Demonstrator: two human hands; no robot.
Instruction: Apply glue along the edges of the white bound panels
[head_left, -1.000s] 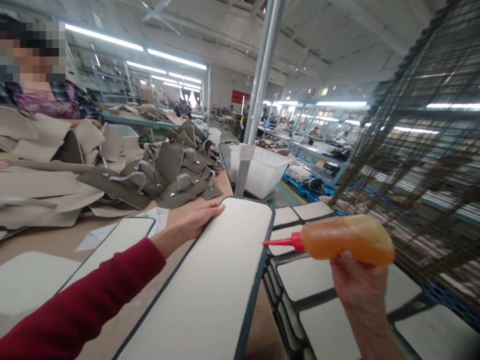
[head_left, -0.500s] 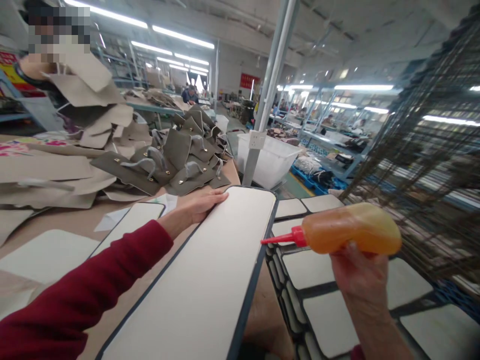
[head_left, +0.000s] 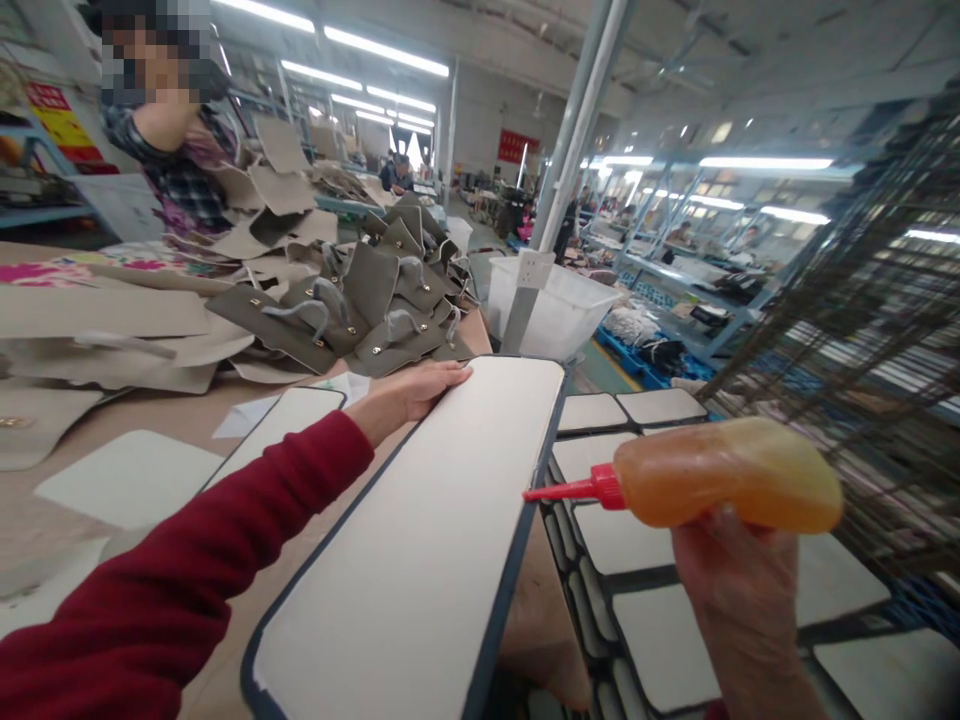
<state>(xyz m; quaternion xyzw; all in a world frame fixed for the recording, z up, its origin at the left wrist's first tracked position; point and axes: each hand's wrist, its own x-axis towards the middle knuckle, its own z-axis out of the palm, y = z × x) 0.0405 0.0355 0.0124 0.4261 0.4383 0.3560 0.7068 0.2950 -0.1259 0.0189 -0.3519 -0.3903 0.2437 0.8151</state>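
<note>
A long white panel with rounded corners and a dark blue border slants away from me. My left hand is closed on its far left edge, thumb on top, with the other fingers partly hidden. In my right hand is a squeeze bottle of amber liquid, lying nearly level and pointing left. Its red nozzle has its tip at the panel's right edge, where white face meets dark border. A thin shiny line runs along that edge beyond the tip.
Stacked white panels with dark borders lie at right, beside a wire rack. Dark bag pieces with handles and beige pieces cover the table's far left. Behind stand a white bin, a post and another person.
The nozzle tip has slid toward me along the panel's right edge. My left hand keeps its hold. The camera view has shifted, and the other person's arm has changed position.
</note>
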